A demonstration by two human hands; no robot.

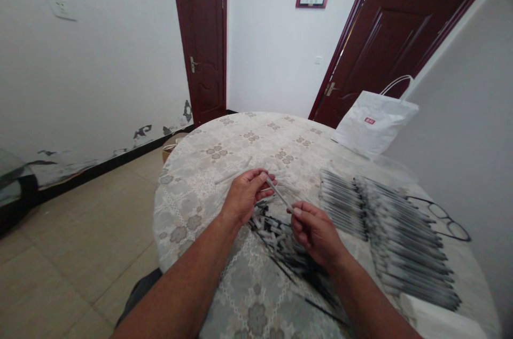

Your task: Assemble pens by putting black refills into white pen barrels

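Pale, flower-patterned cloth (256,307) covered the round desk (180,184), which spread from the foot of the white bag (374,125) toward the person. A dark red door (401,34) rose behind the bag, and a second door (204,34) stood well to its left. On the bag's near side, two sets of slim grey sticks lay in rows side by side, a larger right-hand set (409,237) and a smaller left-hand set (342,203). Nearer than the bag and to its left sat a loose pile of dark and pale pieces (276,232). Above that pile, likewise left of the bag, both hands were closed in a pinch: the left hand (248,192) gripped one end of a thin grey rod (279,194), the right hand (315,229) the other, so that it slanted between them. Black-framed eyeglasses (443,219) lay nearer than the bag, to its right.
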